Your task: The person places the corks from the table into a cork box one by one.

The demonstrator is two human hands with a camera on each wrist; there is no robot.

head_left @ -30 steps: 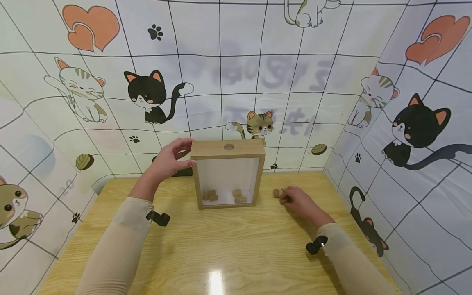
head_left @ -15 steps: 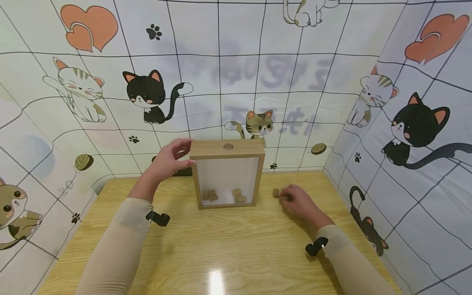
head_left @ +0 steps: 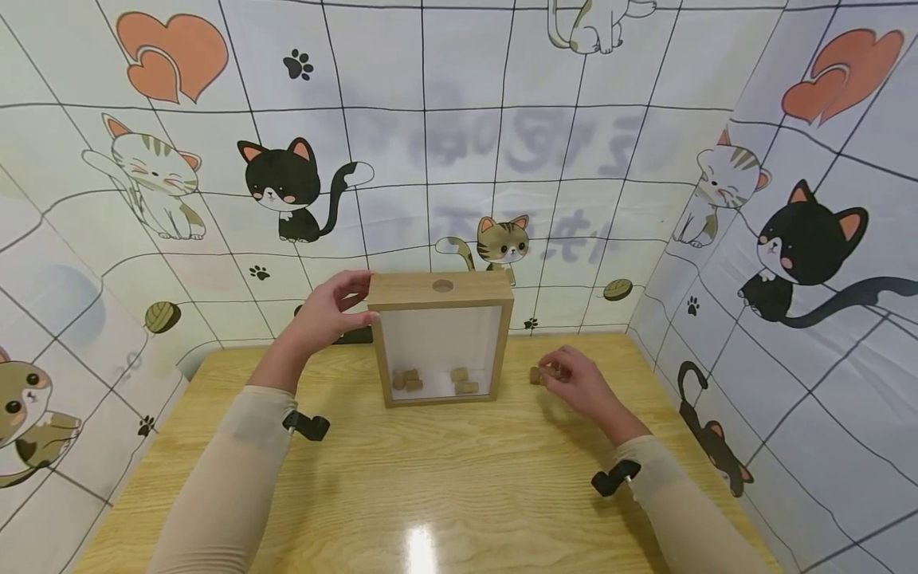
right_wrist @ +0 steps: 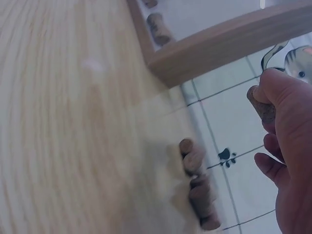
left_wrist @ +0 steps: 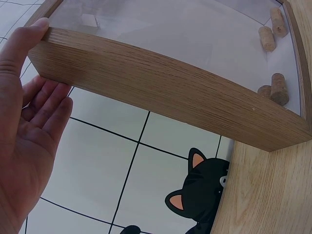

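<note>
Beside the upright wooden box (head_left: 441,343), near the tabletop (head_left: 445,478), one cork (right_wrist: 261,105) sits in the right hand (head_left: 582,387): a short, speckled brown cylinder, pinched between thumb and bent fingers. Close by lie loose corks (right_wrist: 200,195), probably four, though blur in the right wrist view leaves the count unsure. Five boxed corks (head_left: 466,388), three and two, show through the box's see-through front; its top has one round hole (head_left: 443,285). The left hand (head_left: 326,315) grips the box's side near the upper corner, partly open around its thickness, thumb in front, fingers behind.
</note>
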